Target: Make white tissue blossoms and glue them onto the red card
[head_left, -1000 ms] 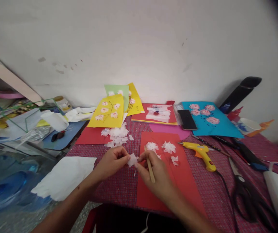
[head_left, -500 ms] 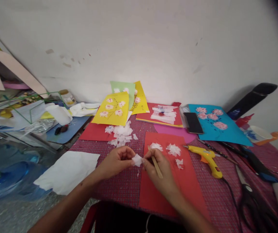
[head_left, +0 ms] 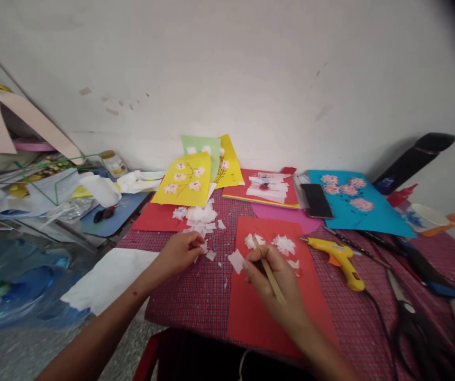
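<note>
My right hand (head_left: 275, 278) is closed over the red card (head_left: 267, 323). It grips a flat wooden stick (head_left: 272, 279), and a square of white tissue paper (head_left: 236, 261) juts from between thumb and fingertips. On that card are white tissue flowers (head_left: 284, 244), one partly behind the stick's tip and another partly covered by my hand. To the left, my left hand (head_left: 182, 252) has its fingers curled together at small white paper scraps (head_left: 210, 255). Whatever lies between those fingertips is too small to make out. Just beyond sits a pile of tissue pieces (head_left: 201, 214).
A yellow glue gun (head_left: 340, 256) and black scissors (head_left: 408, 323) lie right of the red card. Farther back are a phone (head_left: 317, 201), a blue flower card (head_left: 382, 211) and yellow flower cards (head_left: 185, 193). White paper (head_left: 104, 275) overhangs the table's left edge.
My left hand has let go of the tissue piece and moved left to the scraps. My right hand keeps the tissue and stick, shifted slightly right.
</note>
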Available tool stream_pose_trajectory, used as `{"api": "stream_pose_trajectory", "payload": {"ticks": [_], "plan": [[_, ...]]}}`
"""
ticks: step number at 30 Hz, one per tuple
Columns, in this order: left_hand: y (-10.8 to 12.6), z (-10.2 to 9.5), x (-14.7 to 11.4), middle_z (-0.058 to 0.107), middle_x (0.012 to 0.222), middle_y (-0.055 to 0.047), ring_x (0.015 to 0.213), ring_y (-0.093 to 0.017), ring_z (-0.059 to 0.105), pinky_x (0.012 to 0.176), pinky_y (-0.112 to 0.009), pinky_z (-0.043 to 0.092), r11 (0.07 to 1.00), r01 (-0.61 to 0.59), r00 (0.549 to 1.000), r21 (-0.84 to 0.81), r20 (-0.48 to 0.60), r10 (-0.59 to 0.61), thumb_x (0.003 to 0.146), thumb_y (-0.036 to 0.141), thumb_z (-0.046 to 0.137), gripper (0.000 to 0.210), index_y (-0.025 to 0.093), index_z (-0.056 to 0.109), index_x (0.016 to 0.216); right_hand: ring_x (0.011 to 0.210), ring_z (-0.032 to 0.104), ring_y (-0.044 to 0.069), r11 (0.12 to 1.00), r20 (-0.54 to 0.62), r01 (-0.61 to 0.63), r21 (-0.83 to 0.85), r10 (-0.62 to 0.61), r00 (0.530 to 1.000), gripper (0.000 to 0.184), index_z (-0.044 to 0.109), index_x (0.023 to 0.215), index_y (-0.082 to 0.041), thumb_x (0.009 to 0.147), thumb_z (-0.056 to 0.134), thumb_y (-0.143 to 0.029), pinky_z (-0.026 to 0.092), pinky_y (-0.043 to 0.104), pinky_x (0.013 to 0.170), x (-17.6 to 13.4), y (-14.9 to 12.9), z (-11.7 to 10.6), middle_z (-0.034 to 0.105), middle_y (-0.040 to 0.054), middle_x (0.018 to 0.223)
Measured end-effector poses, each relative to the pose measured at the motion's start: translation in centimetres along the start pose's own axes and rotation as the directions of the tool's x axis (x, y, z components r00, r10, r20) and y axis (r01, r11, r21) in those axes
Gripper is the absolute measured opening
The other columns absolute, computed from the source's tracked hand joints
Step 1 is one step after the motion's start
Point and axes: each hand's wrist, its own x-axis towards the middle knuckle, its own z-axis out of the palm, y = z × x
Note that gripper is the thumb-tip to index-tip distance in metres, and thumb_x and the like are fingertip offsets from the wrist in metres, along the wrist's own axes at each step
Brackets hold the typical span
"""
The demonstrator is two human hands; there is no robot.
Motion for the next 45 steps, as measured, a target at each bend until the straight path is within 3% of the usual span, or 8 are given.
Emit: {"api": "stream_pose_trajectory", "payload": {"ticks": [3,7,15,21,23,30,45], "plan": [[-0.5,-0.1,0.3,0.069,0.076,-0.001,0.070,-0.018,0.063,0.064,-0.027,0.041,0.994,-0.048,0.999,0.102,0.009,0.047,0.084,0.031,0.060,0.011,0.022,0.064,0.080,0.061,0.055,0.013,1.000,0.006,0.000,0.011,0.000,1.000,0.011,0.048,0.090,-0.024,0.093,0.058,-0.027,0.046,0.027,0.058,-0.9,-0.3,-1.3,0.057,-0.0025,0.076],[-0.3,-0.2,0.3,0.067,0.074,0.000,0.068,-0.018,0.061,0.064,-0.028,0.041,0.992,-0.065,0.996,0.112,-0.046,0.071,0.091,0.035,0.053,0.017,0.022,0.061,0.086,0.066,0.057,0.015,0.999,0.016,-0.037,-0.001,0.037,0.999,0.010,0.049,0.091,-0.025,0.094,0.057,-0.028,0.047,0.027,0.061,-2.3,-0.4,-2.9,0.057,-0.0024,0.075],[-0.2,-1.0,0.8,0.070,0.109,-0.010,0.101,-0.025,0.065,0.091,-0.037,0.049,0.970,-0.162,0.985,0.181,-0.036,0.171,0.092,0.026,0.044,0.029,0.021,0.063,0.113,0.070,0.056,0.015,0.996,0.019,-0.088,0.008,0.088,0.996,0.011,0.048,0.094,-0.026,0.097,0.057,-0.032,0.047,0.028,0.065,-4.9,0.9,-4.9,0.055,-0.0027,0.079],[-0.2,-1.0,0.5,0.070,0.119,-0.010,0.111,-0.026,0.065,0.099,-0.042,0.048,0.966,-0.167,0.985,0.199,-0.017,0.173,0.080,0.014,0.049,0.048,0.022,0.061,0.126,0.069,0.055,0.015,0.995,-0.023,-0.100,-0.026,0.100,0.995,0.012,0.048,0.094,-0.026,0.097,0.057,-0.034,0.047,0.028,0.065,-5.4,1.4,-5.7,0.055,-0.0020,0.081],[-0.1,-1.1,0.5,0.070,0.123,-0.009,0.113,-0.026,0.065,0.101,-0.043,0.048,0.971,-0.143,0.989,0.189,-0.015,0.149,0.081,0.016,0.051,0.045,0.023,0.064,0.123,0.070,0.056,0.015,0.994,-0.026,-0.108,-0.026,0.108,0.994,0.012,0.049,0.095,-0.026,0.097,0.057,-0.034,0.047,0.028,0.065,-5.4,1.4,-6.0,0.056,-0.0015,0.082],[0.3,-1.3,0.4,0.077,0.100,-0.004,0.091,-0.023,0.073,0.084,-0.035,0.056,0.997,-0.022,0.995,0.075,-0.093,0.029,0.085,0.030,0.059,0.024,0.024,0.070,0.105,0.068,0.056,0.015,0.994,-0.048,-0.110,0.003,0.110,0.993,0.012,0.049,0.094,-0.026,0.096,0.057,-0.034,0.048,0.025,0.060,-5.5,1.3,-6.5,0.056,-0.0022,0.080],[-0.2,-1.0,0.5,0.074,0.089,-0.001,0.081,-0.018,0.068,0.077,-0.031,0.053,1.000,-0.003,0.993,0.009,-0.114,0.004,0.082,0.032,0.064,0.013,0.024,0.070,0.090,0.072,0.057,0.017,0.989,-0.029,-0.132,-0.068,0.131,0.991,0.012,0.050,0.096,-0.027,0.097,0.057,-0.036,0.049,0.027,0.064,-6.1,1.2,-6.5,0.058,-0.0005,0.086]]}}
